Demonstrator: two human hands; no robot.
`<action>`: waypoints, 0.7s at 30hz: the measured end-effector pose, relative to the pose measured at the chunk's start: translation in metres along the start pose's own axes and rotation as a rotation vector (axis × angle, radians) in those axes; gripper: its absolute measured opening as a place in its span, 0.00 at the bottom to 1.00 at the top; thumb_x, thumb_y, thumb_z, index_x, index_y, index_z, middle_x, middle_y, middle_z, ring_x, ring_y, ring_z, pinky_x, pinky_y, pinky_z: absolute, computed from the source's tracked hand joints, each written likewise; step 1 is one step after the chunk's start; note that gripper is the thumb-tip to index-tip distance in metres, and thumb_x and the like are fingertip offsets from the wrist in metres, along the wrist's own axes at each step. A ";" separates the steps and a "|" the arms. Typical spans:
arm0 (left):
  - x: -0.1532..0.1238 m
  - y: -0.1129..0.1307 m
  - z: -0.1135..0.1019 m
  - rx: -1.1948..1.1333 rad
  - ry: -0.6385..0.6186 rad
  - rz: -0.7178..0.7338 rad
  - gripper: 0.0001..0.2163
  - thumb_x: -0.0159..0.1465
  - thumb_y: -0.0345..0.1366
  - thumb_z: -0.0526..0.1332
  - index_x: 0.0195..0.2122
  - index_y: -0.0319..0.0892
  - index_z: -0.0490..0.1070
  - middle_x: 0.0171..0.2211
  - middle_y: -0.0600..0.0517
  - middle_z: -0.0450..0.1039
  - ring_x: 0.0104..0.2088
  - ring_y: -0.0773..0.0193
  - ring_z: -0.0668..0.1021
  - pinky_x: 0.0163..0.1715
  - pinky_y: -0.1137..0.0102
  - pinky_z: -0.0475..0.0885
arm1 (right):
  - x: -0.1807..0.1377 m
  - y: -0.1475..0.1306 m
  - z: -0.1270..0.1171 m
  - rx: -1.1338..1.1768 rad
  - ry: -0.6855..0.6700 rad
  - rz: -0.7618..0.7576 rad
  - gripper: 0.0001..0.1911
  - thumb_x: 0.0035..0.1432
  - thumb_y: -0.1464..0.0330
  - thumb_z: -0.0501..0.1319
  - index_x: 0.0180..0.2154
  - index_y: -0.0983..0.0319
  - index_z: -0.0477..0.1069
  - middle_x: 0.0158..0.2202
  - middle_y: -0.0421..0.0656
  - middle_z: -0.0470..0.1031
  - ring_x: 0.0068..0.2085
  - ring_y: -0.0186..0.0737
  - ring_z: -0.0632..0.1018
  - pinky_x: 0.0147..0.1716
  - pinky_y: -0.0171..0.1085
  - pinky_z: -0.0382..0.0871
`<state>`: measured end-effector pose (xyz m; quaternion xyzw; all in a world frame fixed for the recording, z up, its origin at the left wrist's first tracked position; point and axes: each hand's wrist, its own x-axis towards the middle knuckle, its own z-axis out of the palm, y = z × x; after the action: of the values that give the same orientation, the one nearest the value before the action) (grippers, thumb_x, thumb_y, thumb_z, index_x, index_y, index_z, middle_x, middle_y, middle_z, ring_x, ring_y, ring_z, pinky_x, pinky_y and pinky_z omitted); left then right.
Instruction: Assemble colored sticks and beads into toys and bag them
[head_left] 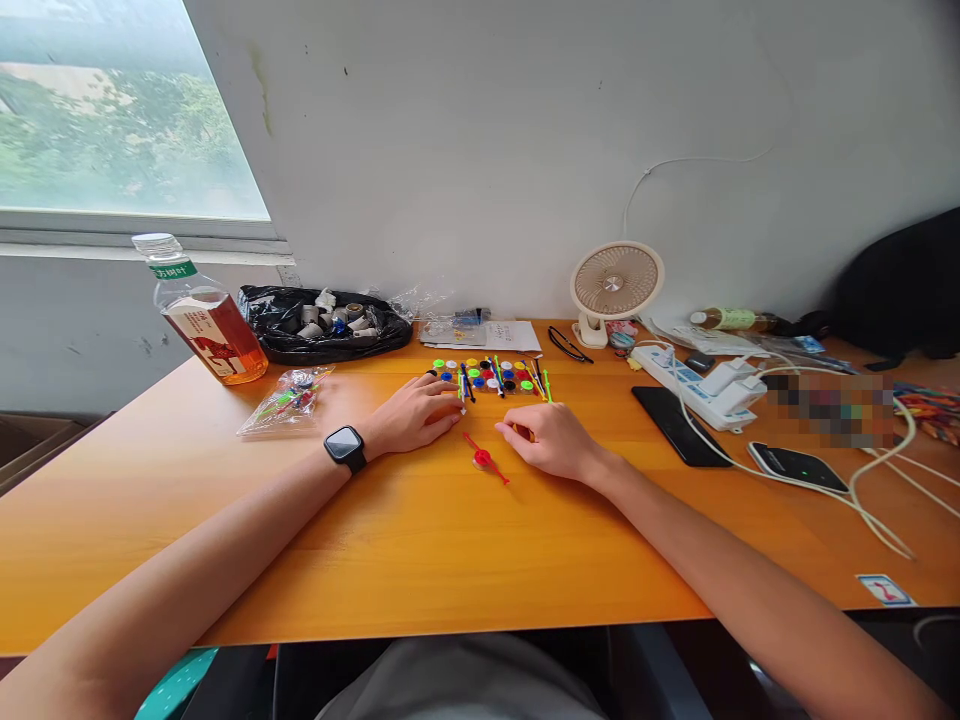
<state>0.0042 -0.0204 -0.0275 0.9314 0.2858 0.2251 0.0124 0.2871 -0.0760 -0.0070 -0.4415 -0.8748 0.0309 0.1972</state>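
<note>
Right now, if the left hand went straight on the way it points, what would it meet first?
Most likely the coloured sticks, just ahead of the left hand; depth is unclear, so they may already touch.

The wood-grain surface is orange-brown, with window glare on its left. Near its middle lies a red piece, a rod crossing a disc. Behind are rows of coloured discs with thin plastic sticks. Leftward are a clear plastic bag of small parts, a tea bottle and a black plastic bag; rightward, a small fan, eyeglasses, a white power strip and a flat black slab.
</note>
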 end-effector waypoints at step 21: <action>0.000 -0.001 0.000 0.009 -0.040 0.038 0.18 0.79 0.44 0.51 0.60 0.48 0.76 0.59 0.47 0.78 0.58 0.52 0.76 0.62 0.55 0.69 | 0.001 -0.001 0.000 0.006 -0.016 -0.023 0.20 0.72 0.63 0.59 0.25 0.60 0.67 0.23 0.39 0.74 0.26 0.36 0.69 0.30 0.38 0.50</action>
<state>0.0035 -0.0195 -0.0278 0.9410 0.2686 0.2056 0.0098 0.2860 -0.0757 -0.0068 -0.4303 -0.8813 0.0349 0.1921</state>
